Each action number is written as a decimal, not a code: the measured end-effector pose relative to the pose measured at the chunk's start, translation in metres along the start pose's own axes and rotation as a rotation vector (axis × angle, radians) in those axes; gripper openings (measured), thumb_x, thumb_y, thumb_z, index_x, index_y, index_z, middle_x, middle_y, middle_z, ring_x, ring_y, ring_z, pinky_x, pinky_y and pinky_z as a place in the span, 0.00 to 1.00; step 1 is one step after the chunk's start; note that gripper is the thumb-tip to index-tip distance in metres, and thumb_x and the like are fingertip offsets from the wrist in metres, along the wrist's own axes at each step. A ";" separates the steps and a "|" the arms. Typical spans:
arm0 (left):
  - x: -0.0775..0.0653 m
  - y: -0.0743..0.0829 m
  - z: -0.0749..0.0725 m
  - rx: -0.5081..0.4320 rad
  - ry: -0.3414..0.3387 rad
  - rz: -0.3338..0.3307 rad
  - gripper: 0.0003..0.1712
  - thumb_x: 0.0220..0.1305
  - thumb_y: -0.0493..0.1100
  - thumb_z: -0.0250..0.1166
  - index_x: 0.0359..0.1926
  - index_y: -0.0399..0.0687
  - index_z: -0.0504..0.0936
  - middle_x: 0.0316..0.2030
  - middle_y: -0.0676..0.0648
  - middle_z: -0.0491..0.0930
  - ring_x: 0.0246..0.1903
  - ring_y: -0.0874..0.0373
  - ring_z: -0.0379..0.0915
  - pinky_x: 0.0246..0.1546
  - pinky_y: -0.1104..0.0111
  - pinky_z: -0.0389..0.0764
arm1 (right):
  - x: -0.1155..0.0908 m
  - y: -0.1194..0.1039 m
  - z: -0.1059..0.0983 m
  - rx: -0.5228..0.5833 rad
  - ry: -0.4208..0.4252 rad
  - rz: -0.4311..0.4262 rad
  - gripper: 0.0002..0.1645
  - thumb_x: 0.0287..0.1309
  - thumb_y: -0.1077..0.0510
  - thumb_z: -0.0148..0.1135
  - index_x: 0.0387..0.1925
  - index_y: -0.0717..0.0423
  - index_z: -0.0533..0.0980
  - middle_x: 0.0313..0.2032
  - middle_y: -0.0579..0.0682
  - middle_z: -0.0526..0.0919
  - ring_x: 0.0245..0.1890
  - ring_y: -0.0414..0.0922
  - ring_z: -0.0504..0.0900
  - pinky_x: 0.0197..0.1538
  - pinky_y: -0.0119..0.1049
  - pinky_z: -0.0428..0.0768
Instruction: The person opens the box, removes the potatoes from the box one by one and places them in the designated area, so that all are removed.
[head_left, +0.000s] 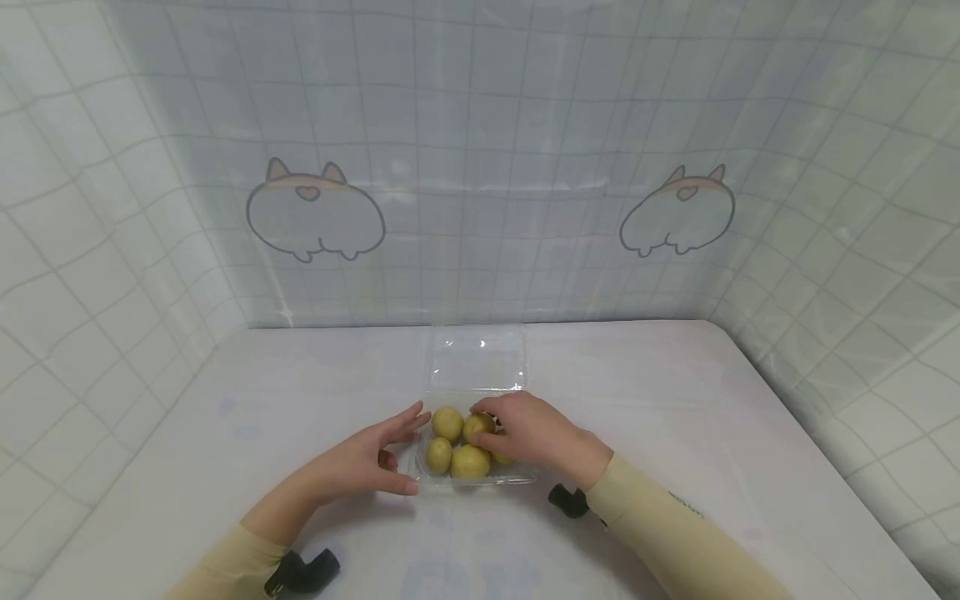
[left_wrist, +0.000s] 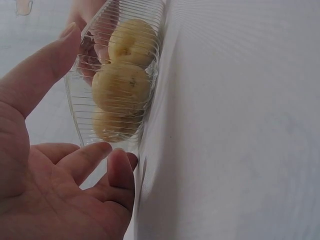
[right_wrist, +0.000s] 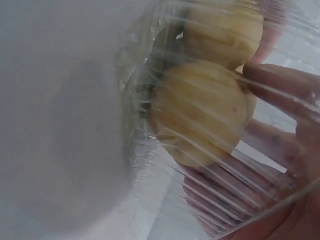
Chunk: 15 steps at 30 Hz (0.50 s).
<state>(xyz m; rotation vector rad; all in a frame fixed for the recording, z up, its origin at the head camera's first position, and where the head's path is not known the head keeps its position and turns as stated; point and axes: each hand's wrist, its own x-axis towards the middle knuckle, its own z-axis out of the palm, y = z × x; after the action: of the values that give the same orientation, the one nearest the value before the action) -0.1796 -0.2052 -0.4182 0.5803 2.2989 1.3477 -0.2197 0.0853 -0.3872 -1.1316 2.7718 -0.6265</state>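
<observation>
A clear plastic clamshell box (head_left: 422, 478) stands on the table with its lid (head_left: 478, 358) laid back away from me. Several yellow potatoes (head_left: 470, 461) lie inside it. My right hand (head_left: 532, 429) reaches in from the right; its thumb and fingers grip one potato (head_left: 477, 427) at the middle of the box. Through the ribbed wall, the right wrist view shows a potato (right_wrist: 200, 114) in front of that hand's fingers. At the box's left side my left hand (head_left: 363, 460) is spread, thumb and fingers apart, fingertips (left_wrist: 102, 148) close to the wall; whether they touch it I cannot tell.
The white table (head_left: 660, 375) spreads around the box. Behind it hangs a tiled-pattern curtain (head_left: 495, 208) with two cartoon drawings, and similar sheets close off both sides. Black wrist mounts (head_left: 315, 572) sit under both sleeves.
</observation>
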 end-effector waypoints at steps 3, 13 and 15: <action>0.000 0.001 0.000 0.003 0.002 -0.001 0.63 0.52 0.46 0.78 0.79 0.53 0.45 0.75 0.52 0.56 0.49 0.47 0.68 0.40 0.67 0.75 | 0.000 -0.001 0.000 -0.015 -0.002 0.013 0.24 0.63 0.44 0.65 0.55 0.52 0.80 0.39 0.39 0.83 0.35 0.36 0.77 0.43 0.35 0.77; 0.001 0.002 0.001 0.006 0.006 -0.006 0.63 0.52 0.46 0.78 0.79 0.53 0.45 0.75 0.52 0.56 0.50 0.47 0.68 0.41 0.67 0.75 | 0.003 0.002 0.005 -0.014 0.028 0.019 0.23 0.60 0.46 0.67 0.53 0.50 0.81 0.39 0.38 0.83 0.35 0.36 0.78 0.43 0.35 0.77; 0.001 0.002 0.001 0.009 0.008 -0.008 0.63 0.52 0.46 0.78 0.79 0.53 0.45 0.75 0.52 0.56 0.51 0.47 0.68 0.41 0.67 0.75 | 0.003 0.003 0.005 0.003 0.037 0.015 0.22 0.58 0.49 0.69 0.53 0.50 0.81 0.40 0.38 0.84 0.35 0.36 0.78 0.42 0.34 0.77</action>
<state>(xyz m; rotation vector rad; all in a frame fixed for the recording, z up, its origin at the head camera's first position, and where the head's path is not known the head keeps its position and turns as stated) -0.1792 -0.2031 -0.4167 0.5695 2.3126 1.3387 -0.2228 0.0837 -0.3923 -1.1082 2.8069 -0.6566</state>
